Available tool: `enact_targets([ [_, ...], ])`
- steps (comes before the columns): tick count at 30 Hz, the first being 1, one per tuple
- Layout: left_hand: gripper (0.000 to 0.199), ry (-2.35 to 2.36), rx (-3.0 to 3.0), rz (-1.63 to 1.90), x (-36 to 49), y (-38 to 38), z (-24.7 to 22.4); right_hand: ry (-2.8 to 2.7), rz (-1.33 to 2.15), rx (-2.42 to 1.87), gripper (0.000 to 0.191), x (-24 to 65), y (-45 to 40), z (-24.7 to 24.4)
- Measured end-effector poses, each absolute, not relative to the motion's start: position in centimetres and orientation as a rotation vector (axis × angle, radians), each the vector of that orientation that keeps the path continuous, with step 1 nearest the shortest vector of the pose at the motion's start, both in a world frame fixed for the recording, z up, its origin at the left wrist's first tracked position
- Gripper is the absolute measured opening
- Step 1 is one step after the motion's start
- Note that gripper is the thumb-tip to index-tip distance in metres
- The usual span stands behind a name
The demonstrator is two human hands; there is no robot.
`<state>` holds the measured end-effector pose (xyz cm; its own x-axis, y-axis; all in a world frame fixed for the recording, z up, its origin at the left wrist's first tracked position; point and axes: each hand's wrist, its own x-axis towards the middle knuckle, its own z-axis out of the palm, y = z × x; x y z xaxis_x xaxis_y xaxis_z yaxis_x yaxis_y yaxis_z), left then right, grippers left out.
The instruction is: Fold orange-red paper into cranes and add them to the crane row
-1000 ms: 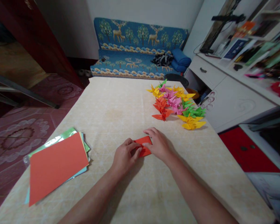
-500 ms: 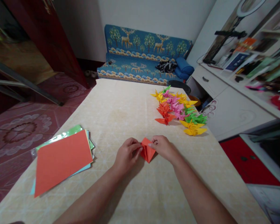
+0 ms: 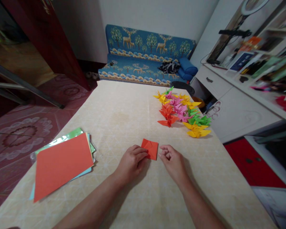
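A small folded red paper (image 3: 153,150), roughly square with crease lines on its top, lies on the table in front of me. My left hand (image 3: 134,160) has its fingers on the paper's left edge, the thumb tucked below. Just right of the paper, apart from it, is my right hand (image 3: 173,160), its fingers curled together with nothing seen in them. Folded paper cranes in yellow, pink, green and red (image 3: 168,121) stand in a group at the back right. At the left lies a stack of coloured sheets with a red one (image 3: 64,165) on top.
The table (image 3: 109,114) has a pale patterned cover. Behind it stands a blue sofa (image 3: 138,63) with deer and trees on it. A white cabinet (image 3: 238,108) with a cluttered top is on the right, a metal frame (image 3: 26,86) on the left.
The red paper has gone from a pointed kite shape to a squarer one and lies turned. My right hand has let go of it and moved slightly right; my left hand remains on it.
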<state>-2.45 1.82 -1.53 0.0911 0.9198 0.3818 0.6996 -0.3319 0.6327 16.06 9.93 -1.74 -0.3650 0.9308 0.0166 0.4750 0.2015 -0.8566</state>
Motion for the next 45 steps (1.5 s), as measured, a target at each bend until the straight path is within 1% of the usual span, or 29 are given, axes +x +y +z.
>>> enact_targets([
  [2, 0.023, 1.616, 2.059, 1.091, -2.5, 1.8, -1.6, -2.082, 0.906, -1.181, 0.025, 16.9, 10.3, -1.7],
  [6, 0.022, 1.613, 1.978, 1.141, -2.6, 1.8, -1.8, -2.341, 0.788, -1.006, 0.033, 17.4, 10.6, -0.8],
  [10, 0.019, 1.61, 1.902, 1.187, -2.7, 2.0, -2.2, -2.391, 0.707, -0.966, 0.033, 17.2, 10.5, -0.5],
  [15, 0.018, 1.619, 1.889, 1.201, -2.8, 2.2, -2.4, -2.372, 0.69, -0.961, 0.025, 16.9, 10.3, -0.7],
  [19, 0.014, 1.621, 1.886, 1.2, -2.7, 2.3, -2.4, -2.361, 0.671, -0.974, 0.023, 16.9, 10.3, -0.8],
  [21, 0.015, 1.638, 1.88, 1.199, -2.6, 2.4, -2.4, -2.356, 0.667, -0.976, 0.021, 16.9, 10.3, -0.9],
  [26, 0.014, 1.682, 1.871, 1.205, -2.5, 2.6, -2.6, -2.305, 0.719, -0.949, 0.013, 17.0, 10.2, -1.0],
  [39, 0.014, 1.719, 1.818, 1.202, -2.5, 2.9, -2.6, -2.235, 0.816, -0.976, 0.013, 16.7, 10.2, -1.2],
  [45, 0.015, 1.729, 1.769, 1.215, -2.5, 2.8, -2.4, -2.237, 0.782, -1.139, 0.012, 15.4, 10.9, -1.5],
])
